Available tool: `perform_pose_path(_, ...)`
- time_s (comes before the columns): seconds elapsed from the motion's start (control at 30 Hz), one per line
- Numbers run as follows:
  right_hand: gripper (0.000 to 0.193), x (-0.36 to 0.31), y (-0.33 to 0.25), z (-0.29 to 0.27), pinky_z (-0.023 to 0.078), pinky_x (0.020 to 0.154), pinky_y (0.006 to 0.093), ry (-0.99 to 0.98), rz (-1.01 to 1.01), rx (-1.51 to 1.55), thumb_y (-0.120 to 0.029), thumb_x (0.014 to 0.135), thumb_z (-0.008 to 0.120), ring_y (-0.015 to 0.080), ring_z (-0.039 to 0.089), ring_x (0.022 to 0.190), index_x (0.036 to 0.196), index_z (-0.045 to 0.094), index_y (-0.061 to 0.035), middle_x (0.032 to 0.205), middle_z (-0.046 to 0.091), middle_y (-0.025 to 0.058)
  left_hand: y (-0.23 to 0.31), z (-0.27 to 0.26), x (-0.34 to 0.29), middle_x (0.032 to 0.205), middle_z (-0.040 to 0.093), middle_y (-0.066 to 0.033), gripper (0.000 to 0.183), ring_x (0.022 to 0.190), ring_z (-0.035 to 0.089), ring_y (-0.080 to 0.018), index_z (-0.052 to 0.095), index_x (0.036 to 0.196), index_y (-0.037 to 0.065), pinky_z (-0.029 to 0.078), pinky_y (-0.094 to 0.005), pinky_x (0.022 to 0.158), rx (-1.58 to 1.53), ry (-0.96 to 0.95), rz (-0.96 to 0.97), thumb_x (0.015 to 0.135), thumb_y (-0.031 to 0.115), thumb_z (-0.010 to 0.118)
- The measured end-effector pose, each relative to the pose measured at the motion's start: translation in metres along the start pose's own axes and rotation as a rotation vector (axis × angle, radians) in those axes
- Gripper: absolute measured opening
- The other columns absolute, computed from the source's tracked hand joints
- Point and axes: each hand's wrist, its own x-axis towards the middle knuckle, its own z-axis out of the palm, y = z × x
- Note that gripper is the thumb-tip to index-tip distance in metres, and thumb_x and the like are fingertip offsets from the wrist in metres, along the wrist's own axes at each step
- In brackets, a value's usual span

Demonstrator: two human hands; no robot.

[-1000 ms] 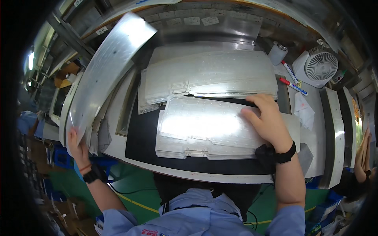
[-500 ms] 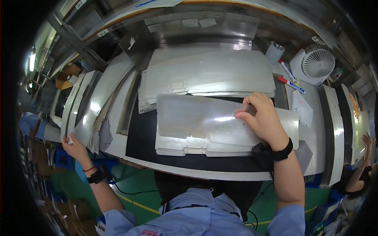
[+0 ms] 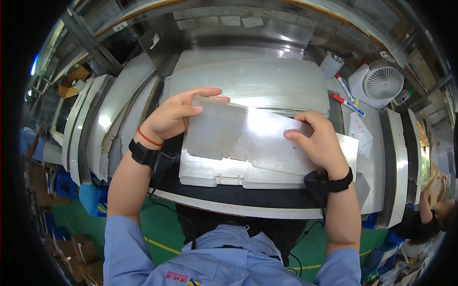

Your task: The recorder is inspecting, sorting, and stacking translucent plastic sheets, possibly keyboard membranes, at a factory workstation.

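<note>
A thin, shiny grey sheet (image 3: 217, 131) with a notched near edge is held slightly tilted between my hands. My left hand (image 3: 174, 114) grips its far left corner, thumb in front and fingers extended behind. Along its far right edge, my right hand (image 3: 315, 140) pinches the sheet between thumb and fingers. Directly underneath is a neat stack of similar notched sheets (image 3: 200, 175), resting on a black mat (image 3: 272, 195). Beyond them lies a bigger pile of large metallic sheets (image 3: 253, 78).
Sheet stacks stand at the left (image 3: 98, 126) and right (image 3: 393, 167). A white fan (image 3: 379, 83), a bottle (image 3: 330, 64), a red marker (image 3: 348, 105) and crumpled white paper (image 3: 360, 133) occupy the back right. Another person's arm (image 3: 426, 202) shows at far right.
My left hand has come from the left-hand stacks to the held sheet's left corner and taken hold of it. My right hand keeps its pinch on the sheet.
</note>
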Motion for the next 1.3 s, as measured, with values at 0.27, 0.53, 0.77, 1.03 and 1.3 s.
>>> perform_pose_path(0.27,0.04,0.0,0.014,0.003,0.051,0.09,0.039,-0.012,-0.024,-0.003,-0.016,0.078,0.081,0.0356,0.064,0.097,0.111,0.067,0.0028,0.105,0.068,0.019,-0.025,-0.001,0.005,0.144,0.057,-0.0196,0.048,0.129,0.059,-0.0258,0.041,0.149,-0.005,0.048,-0.0363,0.109,-0.084,0.159,-0.034,0.104,0.009,0.052)
perform_pose_path(0.53,0.04,0.001,0.011,0.003,0.05,0.09,0.0375,-0.036,0.021,0.013,-0.013,0.08,0.079,0.0334,0.065,0.097,0.116,0.068,0.0016,0.104,0.068,0.0176,-0.021,0.004,-0.004,0.139,0.06,-0.0165,0.051,0.125,0.062,-0.0225,0.039,0.149,-0.007,0.049,-0.0355,0.109,-0.067,0.213,-0.07,0.107,0.019,0.052)
perform_pose_path(0.77,0.041,0.003,0.009,0.002,0.049,0.093,0.038,-0.07,-0.043,-0.005,-0.013,0.08,0.078,0.0329,0.063,0.102,0.118,0.068,0.0008,0.108,0.067,0.0172,-0.026,-0.01,-0.004,0.136,0.062,-0.0146,0.047,0.123,0.062,-0.019,0.04,0.149,-0.006,0.049,-0.0346,0.108,-0.144,0.137,-0.053,0.107,0.014,0.049)
perform_pose_path(1.03,0.046,0.003,0.003,0.001,0.049,0.087,0.0378,-0.016,-0.008,-0.013,-0.02,0.078,0.083,0.0317,0.062,0.096,0.115,0.069,0.0021,0.101,0.065,0.0162,-0.021,-0.001,-0.006,0.133,0.065,-0.0131,0.049,0.12,0.064,-0.0187,0.045,0.147,-0.005,0.049,-0.0331,0.107,-0.035,0.202,-0.023,0.104,0.015,0.057)
perform_pose_path(1.3,0.039,0.002,0.009,0.006,0.049,0.083,0.0387,0.092,-0.046,-0.042,-0.021,0.076,0.085,0.0331,0.061,0.092,0.102,0.068,0.004,0.096,0.065,0.0161,-0.021,0.0,-0.005,0.132,0.065,-0.0138,0.045,0.118,0.065,-0.0182,0.044,0.147,-0.006,0.052,-0.0334,0.104,-0.04,0.207,0.012,0.106,0.012,0.051)
